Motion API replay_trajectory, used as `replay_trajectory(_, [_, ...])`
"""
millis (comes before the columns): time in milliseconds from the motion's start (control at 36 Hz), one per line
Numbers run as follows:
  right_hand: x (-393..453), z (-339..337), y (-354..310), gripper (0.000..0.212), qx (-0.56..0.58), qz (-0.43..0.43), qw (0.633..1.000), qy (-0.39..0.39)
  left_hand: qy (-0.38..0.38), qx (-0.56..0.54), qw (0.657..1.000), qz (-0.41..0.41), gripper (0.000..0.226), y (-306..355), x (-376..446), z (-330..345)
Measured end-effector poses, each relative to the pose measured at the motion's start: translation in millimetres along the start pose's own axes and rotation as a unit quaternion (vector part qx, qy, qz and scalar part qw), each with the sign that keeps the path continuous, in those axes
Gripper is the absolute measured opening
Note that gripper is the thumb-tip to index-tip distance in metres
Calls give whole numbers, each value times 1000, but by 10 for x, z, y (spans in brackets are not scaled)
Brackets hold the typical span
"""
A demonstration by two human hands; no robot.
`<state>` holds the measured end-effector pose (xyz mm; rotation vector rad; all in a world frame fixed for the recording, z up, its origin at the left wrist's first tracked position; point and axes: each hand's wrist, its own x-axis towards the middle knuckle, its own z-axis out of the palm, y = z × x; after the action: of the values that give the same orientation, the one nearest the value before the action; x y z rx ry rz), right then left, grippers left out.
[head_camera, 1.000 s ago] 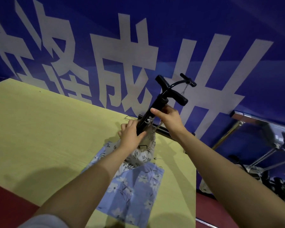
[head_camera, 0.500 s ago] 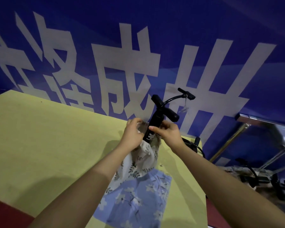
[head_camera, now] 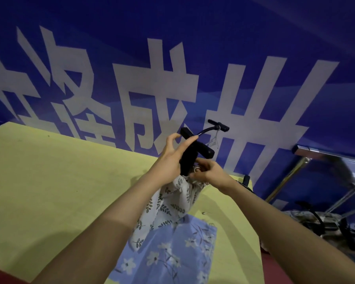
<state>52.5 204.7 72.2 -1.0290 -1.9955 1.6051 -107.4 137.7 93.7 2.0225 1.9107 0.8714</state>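
From the head view, we see both hands raised over the far edge of the yellow tabletop (head_camera: 59, 181), working on a black pump (head_camera: 188, 160). The pump stands tilted, its T-handle uppermost and its lower end sunk in the mouth of a white leaf-print bag (head_camera: 172, 201). A thin hose curves from its top to a short black end piece (head_camera: 218, 127).

Our left hand (head_camera: 168, 158) lies released against the pump's barrel, with the fingers stretched along it toward the handle and the thumb lifted clear. Our right hand (head_camera: 210, 172) pinches the gathered rim of the bag just beside the barrel.

The bag hangs down from the hands onto a blue floral cloth (head_camera: 172, 253) spread flat on the tabletop. A small metal piece (head_camera: 205, 212) lies near the bag. Behind stands a blue banner (head_camera: 193, 37) with large pale characters.
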Motion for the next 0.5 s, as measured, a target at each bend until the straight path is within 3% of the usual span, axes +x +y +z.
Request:
replay_trajectory(83, [-25, -49, -35, 41, -17, 22, 999, 44, -4, 47, 999, 18, 97, 31, 30, 1])
replay_trajectory(194, [-35, -141, -84, 36, -15, -12, 989, 147, -5, 92, 995, 21, 99, 12, 36, 13])
replay_trajectory(278, [-25, -204, -85, 34, -5, -32, 980, 197, -13, 131, 991, 7, 89, -39, 30, 33])
replay_trajectory(361, [0, -197, -117, 33, 9, -42, 975, 217, -33, 158, 987, -15, 75, -91, 2, 64])
replay_trajectory(500, [45, -142, -180, 34, -6, -48, 973, 226, 0, 90, 994, -62, 63, -137, -44, 128])
